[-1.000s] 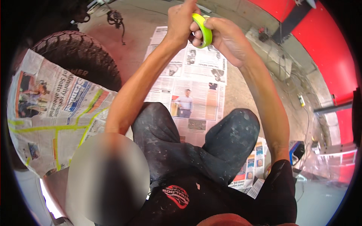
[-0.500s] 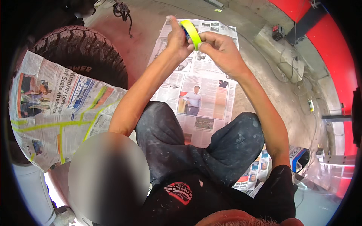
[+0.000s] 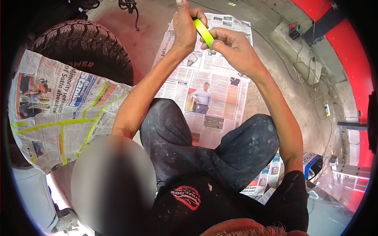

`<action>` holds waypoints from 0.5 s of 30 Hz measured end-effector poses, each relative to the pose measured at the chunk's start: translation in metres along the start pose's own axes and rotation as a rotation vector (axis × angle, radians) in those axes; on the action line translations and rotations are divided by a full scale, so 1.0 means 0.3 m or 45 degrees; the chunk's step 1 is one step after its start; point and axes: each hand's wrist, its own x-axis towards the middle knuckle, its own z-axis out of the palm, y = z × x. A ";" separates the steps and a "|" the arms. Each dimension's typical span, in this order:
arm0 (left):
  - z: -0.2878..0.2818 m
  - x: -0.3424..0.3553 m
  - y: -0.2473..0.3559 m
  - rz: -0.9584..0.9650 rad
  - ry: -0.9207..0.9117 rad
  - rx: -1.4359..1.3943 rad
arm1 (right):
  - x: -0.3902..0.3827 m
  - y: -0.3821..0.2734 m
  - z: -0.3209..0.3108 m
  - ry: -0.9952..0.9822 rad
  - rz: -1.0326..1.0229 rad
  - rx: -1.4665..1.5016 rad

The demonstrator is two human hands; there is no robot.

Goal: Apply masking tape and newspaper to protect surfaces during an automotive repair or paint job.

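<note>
A bright yellow-green tape roll (image 3: 202, 30) is held up between both hands, above printed newspaper sheets (image 3: 212, 128) on the floor. My left hand (image 3: 185, 33) has its thumb raised and its other fingers curled around the roll's upper end, partly hidden. My right hand (image 3: 232, 51) grips the roll's lower end, thumb on the band and fingers behind it. My bent knees in dark, stained trousers lie below.
At left are a large tire (image 3: 80, 41) and a newspaper-covered panel (image 3: 55, 110) striped with yellow-green tape. A red wall (image 3: 350, 55), cables (image 3: 297, 74) and a small red-black device (image 3: 295, 30) are at right. Dark rope (image 3: 130, 10) lies at the upper edge.
Both hands and the roll dipped a little from a second ago, then rose slightly. My left fingers now show curled over the roll's top, and the view has shifted a little.
</note>
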 end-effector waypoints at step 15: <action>0.014 -0.065 0.090 0.508 -0.162 0.325 | -0.010 0.001 -0.015 -0.028 0.066 0.037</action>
